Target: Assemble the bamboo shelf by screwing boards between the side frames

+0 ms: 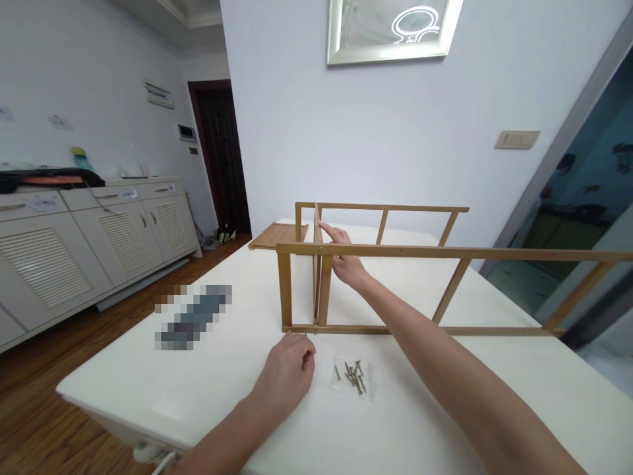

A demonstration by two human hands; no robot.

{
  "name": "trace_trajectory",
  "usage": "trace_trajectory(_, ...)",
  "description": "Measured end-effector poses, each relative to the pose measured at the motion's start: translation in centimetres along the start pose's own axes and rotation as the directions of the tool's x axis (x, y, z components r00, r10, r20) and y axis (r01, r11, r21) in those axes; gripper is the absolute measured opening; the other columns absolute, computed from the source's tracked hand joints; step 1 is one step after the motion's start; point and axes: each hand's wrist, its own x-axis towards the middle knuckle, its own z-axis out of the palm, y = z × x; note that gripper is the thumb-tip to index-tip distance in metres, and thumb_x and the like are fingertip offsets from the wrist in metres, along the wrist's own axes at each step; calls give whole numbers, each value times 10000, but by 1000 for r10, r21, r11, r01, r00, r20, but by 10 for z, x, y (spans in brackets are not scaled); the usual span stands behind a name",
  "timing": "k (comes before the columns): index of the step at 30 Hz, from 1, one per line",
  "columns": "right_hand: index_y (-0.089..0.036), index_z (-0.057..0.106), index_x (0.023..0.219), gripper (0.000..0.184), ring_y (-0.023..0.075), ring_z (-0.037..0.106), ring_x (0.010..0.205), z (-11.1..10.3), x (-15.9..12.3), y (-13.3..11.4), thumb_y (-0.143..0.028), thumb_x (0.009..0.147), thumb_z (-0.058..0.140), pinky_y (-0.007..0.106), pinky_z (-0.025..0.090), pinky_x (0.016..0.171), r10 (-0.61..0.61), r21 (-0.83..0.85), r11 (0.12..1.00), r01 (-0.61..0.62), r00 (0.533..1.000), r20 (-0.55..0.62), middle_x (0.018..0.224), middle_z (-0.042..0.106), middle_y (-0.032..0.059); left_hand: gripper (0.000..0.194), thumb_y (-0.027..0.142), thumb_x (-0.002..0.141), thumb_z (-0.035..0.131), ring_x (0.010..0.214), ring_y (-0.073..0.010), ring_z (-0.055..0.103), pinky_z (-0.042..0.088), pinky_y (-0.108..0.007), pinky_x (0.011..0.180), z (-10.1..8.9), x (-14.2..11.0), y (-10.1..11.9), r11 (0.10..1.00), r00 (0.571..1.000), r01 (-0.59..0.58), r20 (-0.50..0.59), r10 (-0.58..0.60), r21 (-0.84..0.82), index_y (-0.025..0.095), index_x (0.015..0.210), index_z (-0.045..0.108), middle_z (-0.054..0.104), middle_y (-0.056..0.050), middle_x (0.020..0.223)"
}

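Note:
A light-brown wooden rack frame lies across the white table, its two ladder-like sides standing apart. Between them, near the left end, stands a thin wooden shelf panel, seen edge-on. My right hand reaches in behind the nearer side, index finger stretched out against the panel; the rail covers part of it. Down at the lower rail, my left hand is closed, fingertips at the joint with the panel. What it pinches is too small to make out. Just right of it lies a clear plastic bag with several screws.
A slatted wooden panel lies flat behind the rack's left end. On the table's left side is a pixelated dark object. A white cabinet runs along the left wall, and a wall rises behind the table.

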Motion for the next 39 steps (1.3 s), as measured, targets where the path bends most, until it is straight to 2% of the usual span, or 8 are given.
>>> trace_trajectory(7,-349,258,1490,782,256,404,1293,-4,-3,-8,-185,801,589,449,383,1079,-103,19,995,101,992,77,1556,201,41,251,-1,736,497,1006,-222,683,551,-323,822,2,2,-6,994,996,90,-19,-91,-65,212,695,623,686,-17,732)
trace_trajectory(12,-250,416,1390,693,252,546,1069,-5,-48,-2,-97,720,508,479,467,933,89,-41,996,-84,987,130,1289,535,99,247,1,736,492,971,-218,684,553,-321,814,2,3,-6,995,996,92,-15,-92,-48,210,691,618,683,-21,736)
trace_trajectory(14,-236,511,1297,691,239,573,1006,-4,-72,1,-66,629,557,430,493,888,84,-33,996,-78,965,248,1162,604,77,252,-5,734,486,943,-215,682,555,-320,800,3,3,-7,996,997,81,-15,-82,-36,207,684,612,681,-25,741)
trace_trajectory(17,-260,357,1422,868,197,605,911,-4,-89,5,-72,621,631,365,515,811,120,52,985,-167,859,498,1108,615,60,255,-13,727,485,927,-211,676,556,-319,794,3,4,-7,997,997,70,-30,-71,-30,205,677,608,680,-32,754)
trace_trajectory(21,-321,93,1502,1145,165,614,813,-10,-69,4,-231,613,809,339,538,700,231,105,936,-335,813,535,1176,546,76,258,-23,718,487,945,-216,672,553,-337,837,4,4,-7,997,997,61,-45,-63,-49,203,676,603,691,-37,766)
trace_trajectory(28,-380,157,1510,1066,295,363,1356,-35,-26,-21,-408,679,825,499,406,1055,-8,94,995,-36,900,435,1520,305,84,258,-29,714,487,970,-226,669,548,-346,859,3,3,-6,995,997,54,-59,-58,-80,204,687,593,681,-34,744)
trace_trajectory(33,-385,102,1526,1098,316,72,1482,-34,-8,-32,-512,689,801,577,187,1165,-164,27,986,164,929,331,1622,59,32,263,-40,708,476,967,-227,665,546,-333,834,3,3,-5,993,997,73,-30,-76,-91,193,692,597,681,-46,767)
trace_trajectory(39,-351,334,1433,792,285,126,1480,-20,7,-37,-492,770,743,541,190,1183,-278,39,960,279,917,286,1592,205,51,247,-33,715,475,960,-229,660,532,-328,837,1,4,-4,992,996,92,-4,-93,-83,183,682,592,679,-60,792)
